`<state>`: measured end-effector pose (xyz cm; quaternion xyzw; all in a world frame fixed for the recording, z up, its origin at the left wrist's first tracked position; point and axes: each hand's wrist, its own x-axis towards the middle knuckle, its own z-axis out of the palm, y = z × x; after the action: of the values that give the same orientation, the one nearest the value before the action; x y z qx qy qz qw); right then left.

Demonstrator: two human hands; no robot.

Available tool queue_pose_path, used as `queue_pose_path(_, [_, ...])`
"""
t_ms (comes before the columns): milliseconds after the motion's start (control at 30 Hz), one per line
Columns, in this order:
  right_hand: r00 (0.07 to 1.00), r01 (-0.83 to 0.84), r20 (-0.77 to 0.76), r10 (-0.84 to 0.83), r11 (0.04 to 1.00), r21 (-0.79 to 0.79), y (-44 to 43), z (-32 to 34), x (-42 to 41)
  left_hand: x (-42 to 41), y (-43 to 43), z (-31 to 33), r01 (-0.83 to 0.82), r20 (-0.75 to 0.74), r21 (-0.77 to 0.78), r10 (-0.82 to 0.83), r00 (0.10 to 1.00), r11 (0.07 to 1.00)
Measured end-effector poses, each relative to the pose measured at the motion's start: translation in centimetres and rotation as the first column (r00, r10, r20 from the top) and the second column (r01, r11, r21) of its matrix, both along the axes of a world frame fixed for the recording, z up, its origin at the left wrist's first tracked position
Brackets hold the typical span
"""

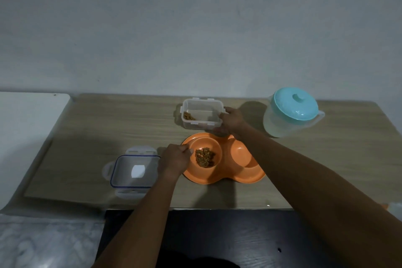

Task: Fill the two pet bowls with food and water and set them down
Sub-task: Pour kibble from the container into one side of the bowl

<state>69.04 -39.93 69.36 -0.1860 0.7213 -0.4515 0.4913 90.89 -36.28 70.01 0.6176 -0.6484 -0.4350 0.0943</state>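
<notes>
Steadying the orange double bowl (217,177) comes first, so I keep my left hand (174,160) on its near-left rim, fingers curled over the edge and thumb alongside, a loose pinch on the rim and not a flat palm. That hold looks enough to stop the dish sliding on the wooden table (87,137) while the other hand works. Just to the left of that hand lies the container's lid (133,171), upside down, well clear of the pour.

Inside the dish, the left well holds a small heap of kibble (204,157); the right well (240,152) looks dry and empty, so I judge the food half roughly done and the water not yet begun.

Farther out, my right hand (231,121) wraps the right end of the clear food container (201,115), fingers closed around its wall and corner. It sits on or just above the table beyond the dish; I cannot tell which. A little kibble is left in its far-left corner. To do this well I would set it flat, away from the dish's rim, before letting go.

Farthest right stands the water jug (291,115) with its turquoise lid on, untouched, near the container but apart from it; it is what the empty well calls for
</notes>
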Motion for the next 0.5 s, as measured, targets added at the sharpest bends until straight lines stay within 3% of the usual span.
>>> queue_pose_path(133, [0.999, -0.025, -0.025, 0.024, 0.999, -0.032, 1.0, 0.1, 0.0, -0.3, 0.3, -0.1, -0.019, 0.043, -0.017, 0.019, 0.999, 1.0])
queue_pose_path(267, [0.967, -0.048, -0.254, 0.018, 0.993, -0.112, 4.7, 1.5, 0.3, -0.9, 1.2, 0.2, -0.026, 0.086, -0.032, 0.029, 0.996, 0.999])
queue_pose_path(400, [0.836, -0.053, -0.536, -0.114, 0.957, -0.287, 10.0, 4.9, -0.2, -1.8, 2.2, 0.3, 0.008, 0.153, -0.068, 0.003, 0.988, 0.998])
queue_pose_path(500, [0.719, -0.03, -0.626, -0.302, 0.887, -0.462, 13.3, 7.5, -2.1, -3.2, 3.1, 0.5, -0.002, 0.183, -0.078, 0.016, 0.983, 0.997])
